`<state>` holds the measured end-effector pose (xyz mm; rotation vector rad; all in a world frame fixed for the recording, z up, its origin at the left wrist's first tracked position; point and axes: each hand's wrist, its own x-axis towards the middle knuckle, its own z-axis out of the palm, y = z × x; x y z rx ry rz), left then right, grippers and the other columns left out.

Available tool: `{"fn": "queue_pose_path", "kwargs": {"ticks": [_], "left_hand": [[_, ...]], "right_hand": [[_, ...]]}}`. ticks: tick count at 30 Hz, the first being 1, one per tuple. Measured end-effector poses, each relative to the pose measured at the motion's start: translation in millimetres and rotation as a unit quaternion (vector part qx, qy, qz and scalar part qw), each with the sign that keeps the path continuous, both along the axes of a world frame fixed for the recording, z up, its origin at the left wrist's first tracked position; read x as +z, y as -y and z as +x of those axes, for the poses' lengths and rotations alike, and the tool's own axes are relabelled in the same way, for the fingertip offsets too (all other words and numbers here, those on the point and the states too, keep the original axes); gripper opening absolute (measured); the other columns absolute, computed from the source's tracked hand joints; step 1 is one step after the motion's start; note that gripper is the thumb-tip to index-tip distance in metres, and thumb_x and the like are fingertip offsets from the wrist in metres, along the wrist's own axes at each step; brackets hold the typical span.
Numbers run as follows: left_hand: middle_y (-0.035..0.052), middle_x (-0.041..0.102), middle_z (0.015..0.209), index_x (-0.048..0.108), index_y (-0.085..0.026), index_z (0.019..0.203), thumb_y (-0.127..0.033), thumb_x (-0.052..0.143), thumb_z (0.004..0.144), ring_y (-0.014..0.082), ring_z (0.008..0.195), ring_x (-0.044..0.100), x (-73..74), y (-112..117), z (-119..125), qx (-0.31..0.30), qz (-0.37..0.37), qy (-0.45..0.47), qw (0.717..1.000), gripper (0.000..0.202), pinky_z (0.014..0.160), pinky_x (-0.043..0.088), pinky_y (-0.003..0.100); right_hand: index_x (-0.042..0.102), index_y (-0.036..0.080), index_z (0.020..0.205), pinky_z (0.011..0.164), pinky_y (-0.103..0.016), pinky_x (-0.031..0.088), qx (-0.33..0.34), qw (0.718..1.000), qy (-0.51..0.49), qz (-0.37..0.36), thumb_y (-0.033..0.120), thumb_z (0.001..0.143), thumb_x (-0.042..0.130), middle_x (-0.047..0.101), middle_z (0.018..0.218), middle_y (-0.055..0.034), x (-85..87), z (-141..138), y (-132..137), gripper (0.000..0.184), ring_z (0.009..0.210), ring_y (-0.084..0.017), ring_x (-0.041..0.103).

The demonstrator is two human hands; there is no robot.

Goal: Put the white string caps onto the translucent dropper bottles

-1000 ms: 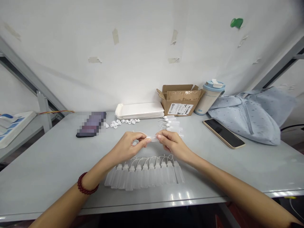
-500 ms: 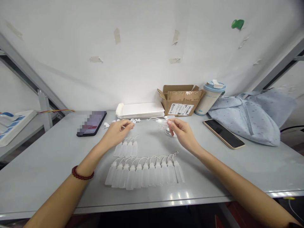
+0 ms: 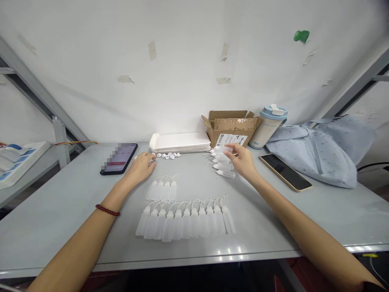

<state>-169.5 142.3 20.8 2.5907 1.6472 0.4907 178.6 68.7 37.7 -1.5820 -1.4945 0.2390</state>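
My left hand (image 3: pixel 140 168) is at the back left of the table, fingers curled down beside a cluster of small white caps (image 3: pixel 170 155). Whatever lies between its fingertips is mostly hidden. At the back right, my right hand (image 3: pixel 242 160) pinches the end of a small translucent squeeze bottle (image 3: pixel 226 149). Just below it, several similar bottles (image 3: pixel 223 166) lie on their sides, thin cords pointing left. Nearer me, a long row of corded bottles (image 3: pixel 186 223) lies side by side, with a shorter row (image 3: pixel 161 190) behind its left part.
A stack of white envelopes (image 3: pixel 182 142) and an open cardboard box (image 3: pixel 231 125) stand against the wall. Right of them are a tumbler (image 3: pixel 266 127), a phone (image 3: pixel 285 172) and a pale blue cloth bag (image 3: pixel 313 154). Another phone (image 3: pixel 120 158) lies at the left, beyond it a power strip (image 3: pixel 24 160).
My left hand has moved left and down to the table by the caps. My right hand has shifted right, so the bottles lying beside it show more fully. The front rows are unmoved.
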Motion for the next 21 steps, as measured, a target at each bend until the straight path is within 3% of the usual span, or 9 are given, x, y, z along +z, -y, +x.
{"fn": "queue_pose_path", "kwargs": {"ticks": [14,21], "left_hand": [[0.0123,0.064,0.099,0.064,-0.015,0.098,-0.023,0.041,0.077,0.0249,0.084,0.060,1.8,4,3,-0.022,-0.009,0.011,1.000,0.032,0.083,0.046,0.037],[0.0124,0.063,0.103,0.063,-0.014,0.103,-0.021,0.039,0.077,0.0251,0.086,0.061,8.6,10,7,-0.023,-0.003,0.031,0.999,0.036,0.085,0.046,0.038]], "right_hand": [[0.069,0.015,0.094,0.076,-0.037,0.045,0.010,0.996,0.082,-0.045,0.025,0.076,0.055,0.070,0.090,-0.0079,-16.4,13,-10,0.024,0.082,-0.022,0.060],[0.065,0.010,0.098,0.089,-0.043,0.041,0.001,0.993,0.119,-0.014,0.025,0.081,0.055,0.065,0.101,-0.0151,-14.0,9,-7,0.025,0.100,-0.028,0.056]]}}
